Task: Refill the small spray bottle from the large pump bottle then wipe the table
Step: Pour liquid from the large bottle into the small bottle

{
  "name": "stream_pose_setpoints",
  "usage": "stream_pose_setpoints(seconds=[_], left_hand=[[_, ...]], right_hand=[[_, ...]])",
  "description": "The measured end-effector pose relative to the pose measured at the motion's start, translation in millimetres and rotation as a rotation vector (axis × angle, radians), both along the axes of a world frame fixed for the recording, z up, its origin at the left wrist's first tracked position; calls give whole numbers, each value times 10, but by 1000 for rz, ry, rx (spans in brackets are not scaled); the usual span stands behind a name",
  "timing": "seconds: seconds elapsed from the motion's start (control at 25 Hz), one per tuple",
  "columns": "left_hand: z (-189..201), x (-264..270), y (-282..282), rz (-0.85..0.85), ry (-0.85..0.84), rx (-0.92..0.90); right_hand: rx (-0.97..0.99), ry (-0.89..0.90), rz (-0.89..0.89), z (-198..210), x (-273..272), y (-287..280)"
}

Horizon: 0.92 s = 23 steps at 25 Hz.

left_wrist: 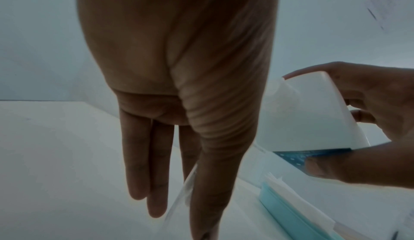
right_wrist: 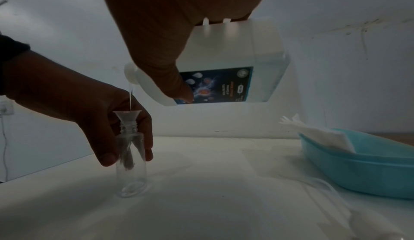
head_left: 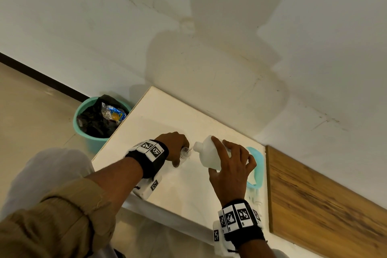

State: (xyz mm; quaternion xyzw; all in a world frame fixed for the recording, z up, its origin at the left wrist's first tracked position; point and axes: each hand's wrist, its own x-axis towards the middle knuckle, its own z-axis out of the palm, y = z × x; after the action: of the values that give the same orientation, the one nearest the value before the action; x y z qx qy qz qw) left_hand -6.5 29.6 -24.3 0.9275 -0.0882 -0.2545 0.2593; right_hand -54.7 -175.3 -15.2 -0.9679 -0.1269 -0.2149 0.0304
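The small clear spray bottle (right_wrist: 131, 164) stands capless on the white table (head_left: 167, 115), with a clear funnel (right_wrist: 127, 115) in its neck. My left hand (head_left: 178, 153) grips the bottle by its upper part between thumb and fingers. My right hand (head_left: 230, 163) holds the large white bottle (head_left: 209, 153) tilted, its open neck just above the funnel. A thin stream of liquid (right_wrist: 130, 98) runs from the neck into the funnel. The large bottle (right_wrist: 224, 57) carries a dark blue label. In the left wrist view my palm hides most of the small bottle (left_wrist: 181, 196).
A teal tray (right_wrist: 369, 169) holding white tissues (right_wrist: 318, 134) sits on the table right of the bottles. A clear tube (right_wrist: 325, 190) lies in front of it. A green bin (head_left: 100, 119) with a black bag stands on the floor at left. A wooden surface (head_left: 324, 195) adjoins at right.
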Motion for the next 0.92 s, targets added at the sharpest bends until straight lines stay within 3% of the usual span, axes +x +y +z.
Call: stream_pose_setpoints(seconds=[0.92], left_hand=[[5, 7, 5, -3, -4, 14]], right_hand=[[-13, -5, 8, 17, 8, 1]])
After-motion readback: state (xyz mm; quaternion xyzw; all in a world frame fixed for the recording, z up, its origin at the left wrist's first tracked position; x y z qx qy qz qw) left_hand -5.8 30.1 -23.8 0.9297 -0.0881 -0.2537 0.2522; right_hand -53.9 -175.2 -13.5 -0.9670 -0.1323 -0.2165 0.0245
